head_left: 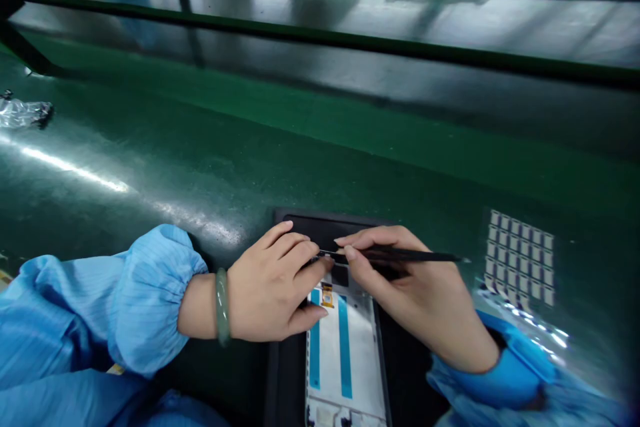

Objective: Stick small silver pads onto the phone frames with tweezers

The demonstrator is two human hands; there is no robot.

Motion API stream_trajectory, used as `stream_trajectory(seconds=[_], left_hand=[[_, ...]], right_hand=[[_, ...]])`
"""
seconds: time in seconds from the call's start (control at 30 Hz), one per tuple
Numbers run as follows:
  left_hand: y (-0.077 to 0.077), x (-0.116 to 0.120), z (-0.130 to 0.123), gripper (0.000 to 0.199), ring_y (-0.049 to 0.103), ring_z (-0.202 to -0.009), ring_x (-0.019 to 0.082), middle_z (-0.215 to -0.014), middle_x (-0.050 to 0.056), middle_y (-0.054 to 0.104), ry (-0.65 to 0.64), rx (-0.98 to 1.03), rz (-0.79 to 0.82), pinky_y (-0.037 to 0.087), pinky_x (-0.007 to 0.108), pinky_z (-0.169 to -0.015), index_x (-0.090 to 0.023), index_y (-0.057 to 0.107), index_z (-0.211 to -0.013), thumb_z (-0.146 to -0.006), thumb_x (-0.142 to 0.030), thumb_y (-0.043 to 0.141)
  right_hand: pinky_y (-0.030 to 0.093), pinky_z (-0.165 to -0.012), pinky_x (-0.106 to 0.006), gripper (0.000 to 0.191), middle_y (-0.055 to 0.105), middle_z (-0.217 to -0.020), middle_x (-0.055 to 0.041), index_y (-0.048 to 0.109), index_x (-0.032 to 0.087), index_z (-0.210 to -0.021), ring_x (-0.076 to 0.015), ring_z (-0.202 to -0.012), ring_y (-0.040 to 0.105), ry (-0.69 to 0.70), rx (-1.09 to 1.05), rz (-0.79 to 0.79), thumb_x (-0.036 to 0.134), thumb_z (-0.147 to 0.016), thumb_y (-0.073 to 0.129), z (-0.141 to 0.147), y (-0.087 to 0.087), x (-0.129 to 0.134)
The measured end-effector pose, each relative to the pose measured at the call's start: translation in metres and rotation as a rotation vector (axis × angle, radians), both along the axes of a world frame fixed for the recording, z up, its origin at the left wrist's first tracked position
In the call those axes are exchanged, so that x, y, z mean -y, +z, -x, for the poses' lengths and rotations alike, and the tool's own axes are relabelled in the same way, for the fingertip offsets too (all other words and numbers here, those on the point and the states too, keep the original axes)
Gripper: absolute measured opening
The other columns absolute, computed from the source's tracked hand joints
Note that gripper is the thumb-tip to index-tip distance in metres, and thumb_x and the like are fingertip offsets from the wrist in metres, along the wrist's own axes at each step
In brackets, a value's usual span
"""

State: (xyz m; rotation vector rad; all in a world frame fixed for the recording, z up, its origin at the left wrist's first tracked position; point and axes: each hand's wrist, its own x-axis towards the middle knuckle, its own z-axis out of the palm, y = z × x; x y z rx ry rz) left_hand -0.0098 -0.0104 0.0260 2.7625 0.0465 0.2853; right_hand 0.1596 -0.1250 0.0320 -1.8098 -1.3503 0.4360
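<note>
A black tray [285, 373] lies on the green bench at the bottom centre. In it sits a white panel [357, 360] with two blue strips and a small orange connector [327, 295] near its top. My left hand [270, 287], with a green bangle on the wrist, rests on the panel's upper left, its fingertips pressed at the top edge. My right hand [415, 293] holds black tweezers [400, 255] in a pen grip. Their tips meet my left fingertips above the connector. Whether the tips pinch anything is hidden.
A clear sheet with a grid of small pale stickers [520, 257] lies right of the tray. A crumpled plastic bag [23, 112] sits at the far left edge. The green bench [200, 147] stretches ahead to a glossy raised rail [350, 40].
</note>
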Motion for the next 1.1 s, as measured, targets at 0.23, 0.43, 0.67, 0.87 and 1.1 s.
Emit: stream_trajectory(seconds=[0.23,0.43,0.67,0.87,1.1], left_hand=[[0.000,0.000,-0.001,0.050,0.045,-0.115,0.026,-0.115,0.011,0.054,-0.004,0.007,-0.007,0.026,0.046,-0.110,-0.010,0.051,-0.124,-0.088,-0.045,0.046],[0.001,0.000,-0.001,0.048,0.045,-0.114,0.025,-0.115,0.011,0.054,-0.001,0.006,-0.011,0.026,0.045,-0.111,-0.010,0.051,-0.122,-0.088,-0.043,0.047],[-0.001,0.001,-0.001,0.050,0.046,-0.114,0.025,-0.115,0.011,0.054,0.001,0.015,-0.018,0.027,0.046,-0.110,-0.010,0.050,-0.123,-0.088,-0.044,0.046],[-0.001,0.001,-0.001,0.051,0.046,-0.114,0.026,-0.115,0.012,0.054,0.002,0.019,-0.020,0.025,0.045,-0.111,-0.009,0.051,-0.124,-0.088,-0.044,0.047],[-0.001,0.001,-0.001,0.050,0.045,-0.114,0.025,-0.115,0.011,0.054,0.001,0.013,-0.018,0.025,0.045,-0.111,-0.010,0.051,-0.123,-0.087,-0.045,0.047]], right_hand=[[0.055,-0.062,-0.028,0.006,0.065,-0.087,-0.0015,0.058,0.023,-0.090,-0.0175,-0.074,0.066,0.025,0.018,0.013,0.027,-0.086,0.058,-0.003,0.001,-0.001],[0.053,-0.062,-0.030,0.006,0.065,-0.084,-0.0023,0.058,0.023,-0.088,-0.0193,-0.074,0.065,0.071,0.104,0.051,0.028,-0.086,0.055,-0.004,0.009,-0.007],[0.053,-0.058,-0.028,0.008,0.065,-0.085,-0.0027,0.059,0.022,-0.088,-0.0190,-0.073,0.065,0.077,0.118,0.070,0.029,-0.086,0.055,-0.008,0.010,-0.007],[0.051,-0.053,-0.025,0.007,0.065,-0.084,-0.0020,0.058,0.022,-0.087,-0.0177,-0.072,0.065,0.086,0.108,0.075,0.028,-0.085,0.055,-0.008,0.010,-0.008],[0.050,-0.053,-0.025,0.006,0.065,-0.082,-0.0010,0.057,0.023,-0.088,-0.0172,-0.070,0.065,0.127,0.148,0.080,0.028,-0.086,0.054,-0.008,0.013,-0.010]])
